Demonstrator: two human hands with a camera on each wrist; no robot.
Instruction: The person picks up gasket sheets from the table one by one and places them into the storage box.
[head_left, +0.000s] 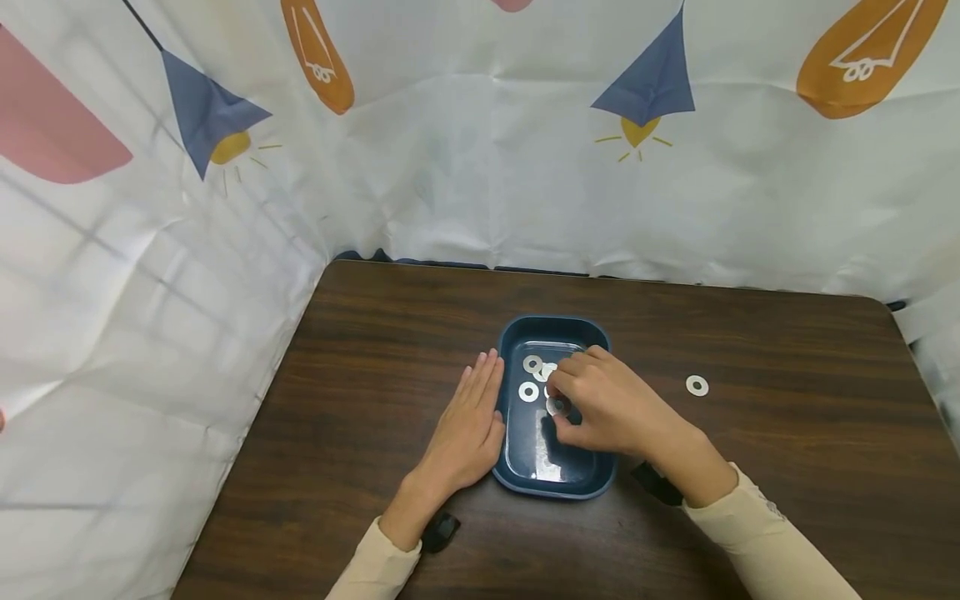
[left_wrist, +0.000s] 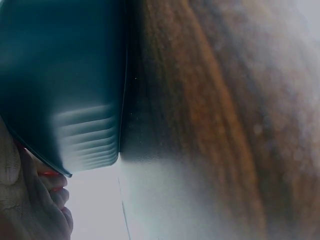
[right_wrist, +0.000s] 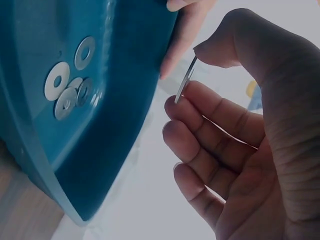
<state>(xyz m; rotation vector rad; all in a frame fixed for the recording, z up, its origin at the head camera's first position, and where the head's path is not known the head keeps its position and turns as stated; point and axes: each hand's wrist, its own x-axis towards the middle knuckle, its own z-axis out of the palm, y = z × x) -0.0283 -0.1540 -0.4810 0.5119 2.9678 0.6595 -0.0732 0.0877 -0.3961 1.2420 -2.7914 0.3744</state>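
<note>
My right hand [head_left: 611,404] pinches a flat metal washer [right_wrist: 186,81] between thumb and fingers, above a dark blue tray [head_left: 521,462]. The right wrist view shows that washer edge-on, clear of the tray floor. Several more silver washers [head_left: 522,392] lie in the tray, some overlapping; in the head view the right hand partly hides them. My left hand [head_left: 467,429] rests along the tray's left side with its fingers straight. Up close, the left wrist view has the tray's outer wall [left_wrist: 65,75] beside the curled-over edge of those fingers.
One loose washer [head_left: 690,386] lies on the brown wooden table [head_left: 315,450], to the right of the tray. A white curtain [head_left: 450,183] printed with lamps hangs along the table's back and left edges. Dark wrist cameras [head_left: 440,532] sit under both wrists.
</note>
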